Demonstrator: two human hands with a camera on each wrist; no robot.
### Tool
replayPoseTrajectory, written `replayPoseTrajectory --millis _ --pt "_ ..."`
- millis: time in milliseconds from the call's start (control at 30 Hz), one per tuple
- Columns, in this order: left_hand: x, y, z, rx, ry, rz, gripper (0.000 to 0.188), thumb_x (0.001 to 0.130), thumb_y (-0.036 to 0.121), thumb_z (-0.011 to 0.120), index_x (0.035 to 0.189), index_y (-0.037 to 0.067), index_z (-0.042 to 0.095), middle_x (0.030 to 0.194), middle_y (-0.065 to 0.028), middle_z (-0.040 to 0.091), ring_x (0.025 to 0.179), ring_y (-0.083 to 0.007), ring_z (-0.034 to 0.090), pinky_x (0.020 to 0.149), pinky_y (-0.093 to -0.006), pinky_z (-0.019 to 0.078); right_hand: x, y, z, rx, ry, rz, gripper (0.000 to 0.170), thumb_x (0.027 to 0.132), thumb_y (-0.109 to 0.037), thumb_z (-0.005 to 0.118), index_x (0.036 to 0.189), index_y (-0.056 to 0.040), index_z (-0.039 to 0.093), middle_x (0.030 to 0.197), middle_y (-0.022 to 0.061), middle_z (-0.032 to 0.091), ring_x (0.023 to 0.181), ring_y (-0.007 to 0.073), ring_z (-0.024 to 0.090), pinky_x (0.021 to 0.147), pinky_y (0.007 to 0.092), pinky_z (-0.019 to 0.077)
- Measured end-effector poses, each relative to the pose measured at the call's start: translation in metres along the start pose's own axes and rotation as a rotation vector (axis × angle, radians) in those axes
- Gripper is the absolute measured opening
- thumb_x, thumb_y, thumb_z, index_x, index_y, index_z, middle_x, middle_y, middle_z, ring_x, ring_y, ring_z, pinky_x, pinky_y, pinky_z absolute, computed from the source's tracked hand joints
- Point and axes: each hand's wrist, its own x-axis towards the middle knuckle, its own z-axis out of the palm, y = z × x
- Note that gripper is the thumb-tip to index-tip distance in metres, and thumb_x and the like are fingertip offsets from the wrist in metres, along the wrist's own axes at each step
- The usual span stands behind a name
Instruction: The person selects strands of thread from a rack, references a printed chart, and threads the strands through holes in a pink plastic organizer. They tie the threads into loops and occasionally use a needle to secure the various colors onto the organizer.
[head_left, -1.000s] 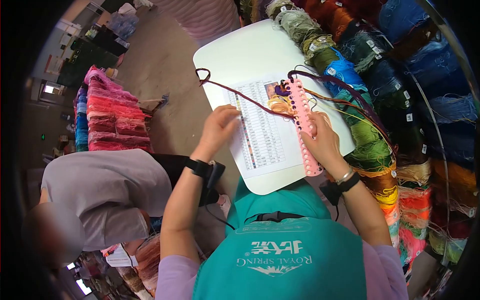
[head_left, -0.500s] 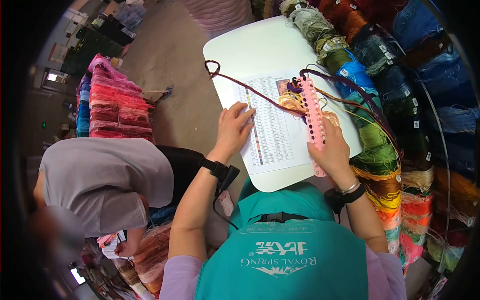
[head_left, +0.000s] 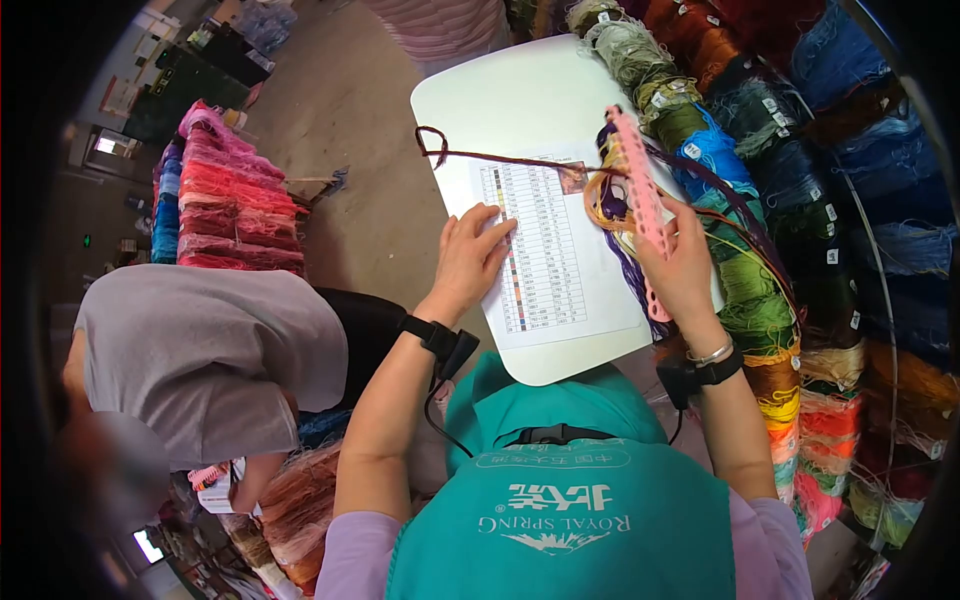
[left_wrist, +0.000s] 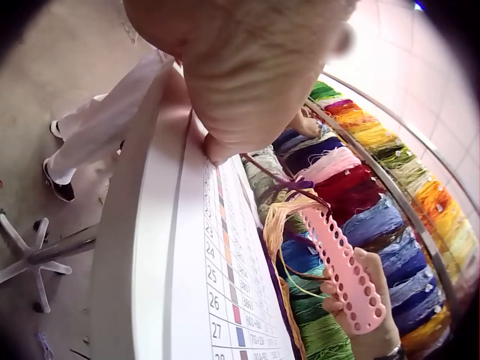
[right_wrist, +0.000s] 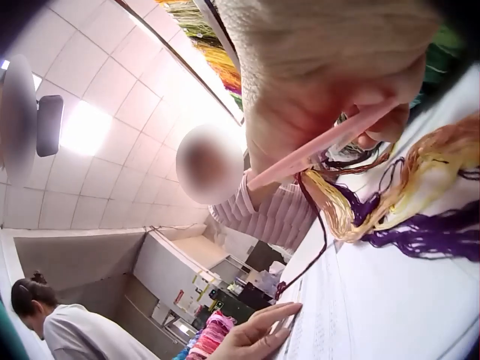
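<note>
My right hand [head_left: 680, 268] grips a pink thread holder [head_left: 636, 175], a long strip with rows of holes, lifted and tilted over the board's right side. Purple and peach embroidery threads [head_left: 606, 205] hang from it in loops. From the holder a dark red thread [head_left: 500, 157] stretches left across the paper to the board's edge, ending in a loop. The fingertips of my left hand [head_left: 468, 258] rest on the printed colour chart [head_left: 550, 305], beside its column of colour squares. Numbered rows show close up in the left wrist view. Under the chart is a white board [head_left: 490, 95].
Racks of coloured thread skeins [head_left: 745, 290] with small tags stand close along the right. A rack of pink and red skeins [head_left: 240, 200] is at the left. Someone in a grey shirt [head_left: 200, 350] bends over brown skeins [head_left: 300, 510] beside me.
My right hand has raised and tipped the thread holder, swinging its threads with it. My left hand has come down onto the chart, and the dark red thread now runs higher across the paper.
</note>
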Motion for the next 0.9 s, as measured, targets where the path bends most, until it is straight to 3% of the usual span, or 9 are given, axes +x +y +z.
replayPoseTrajectory --millis 200,433,633,900 --pt "0.001 0.000 -0.001 -0.016 -0.006 0.000 0.032 0.093 0.014 0.062 0.125 0.018 0.066 0.138 -0.0118 0.051 0.136 -0.0301 0.043 0.117 -0.0562 0.0206 -0.014 0.010 0.020 -0.135 -0.115 0.063 0.062 0.079 -0.031 0.073 0.130 -0.0026 0.050 0.114 0.0206 0.055 0.103 0.0366 0.060 0.086 0.0452 0.0510" --pt "0.002 0.003 -0.005 0.020 -0.030 0.005 0.033 0.095 0.014 0.060 0.127 0.019 0.066 0.138 -0.0117 0.051 0.136 -0.0305 0.043 0.116 -0.0558 0.0215 -0.016 0.008 0.027 -0.346 -0.168 -0.065 0.072 0.078 -0.037 0.076 0.134 -0.0023 0.047 0.118 0.0236 0.050 0.107 0.0376 0.057 0.086 0.0447 0.0516" --pt "0.003 0.006 -0.009 0.029 -0.029 0.012 0.033 0.094 0.014 0.061 0.126 0.019 0.066 0.137 -0.0111 0.052 0.135 -0.0294 0.043 0.116 -0.0548 0.0245 -0.015 0.005 0.029 -0.483 -0.223 -0.123 0.078 0.077 -0.042 0.078 0.136 -0.0027 0.044 0.115 0.0249 0.051 0.100 0.0378 0.060 0.076 0.0438 0.0541" --pt "0.002 0.007 -0.009 0.043 -0.028 0.012 0.033 0.094 0.013 0.060 0.126 0.019 0.066 0.137 -0.0109 0.053 0.135 -0.0293 0.044 0.116 -0.0541 0.0255 -0.013 0.005 0.031 -0.524 -0.237 -0.156 0.076 0.078 -0.042 0.078 0.133 -0.0015 0.044 0.109 0.0265 0.052 0.093 0.0394 0.062 0.072 0.0452 0.0541"
